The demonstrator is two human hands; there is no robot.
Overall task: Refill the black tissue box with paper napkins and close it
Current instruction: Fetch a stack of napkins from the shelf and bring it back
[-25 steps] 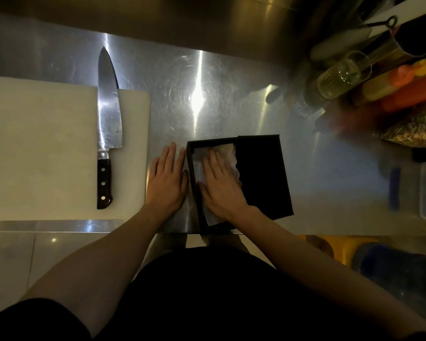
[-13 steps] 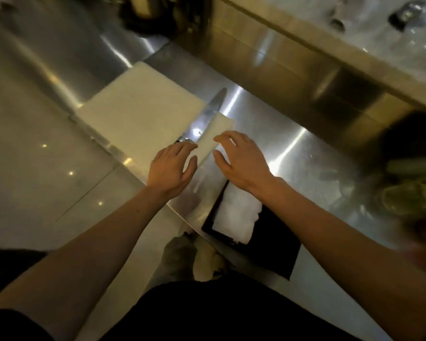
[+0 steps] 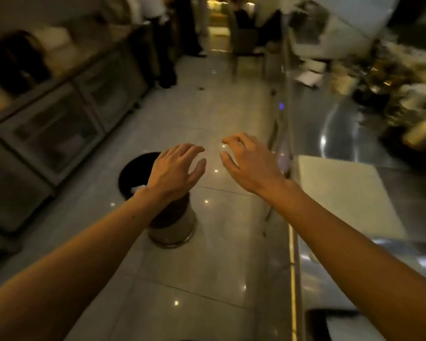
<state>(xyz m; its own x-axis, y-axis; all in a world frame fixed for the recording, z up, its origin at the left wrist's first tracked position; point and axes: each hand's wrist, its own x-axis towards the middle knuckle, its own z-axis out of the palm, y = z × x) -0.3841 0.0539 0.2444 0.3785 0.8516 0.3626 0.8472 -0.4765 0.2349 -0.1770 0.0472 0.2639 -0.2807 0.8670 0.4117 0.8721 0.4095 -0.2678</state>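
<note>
The black tissue box [image 3: 330,324] shows only as a dark corner at the bottom right, on the steel counter [image 3: 349,134], with something pale, probably napkins, inside it. My left hand [image 3: 176,169] hovers over the floor aisle with its fingers spread and nothing in it. Beside it my right hand [image 3: 250,163] is also empty, fingers apart and curled a little. Both hands are well away from the box, out past the counter's left edge.
A white cutting board [image 3: 344,195] lies on the counter to the right of my right arm. A round bin [image 3: 167,212] with a dark liner stands on the tiled floor under my left hand. Cabinets [image 3: 59,134] line the left side; people stand far down the aisle.
My view has swung left from the counter to the aisle. Both hands have lifted off the box and the napkins and now hang empty over the floor.
</note>
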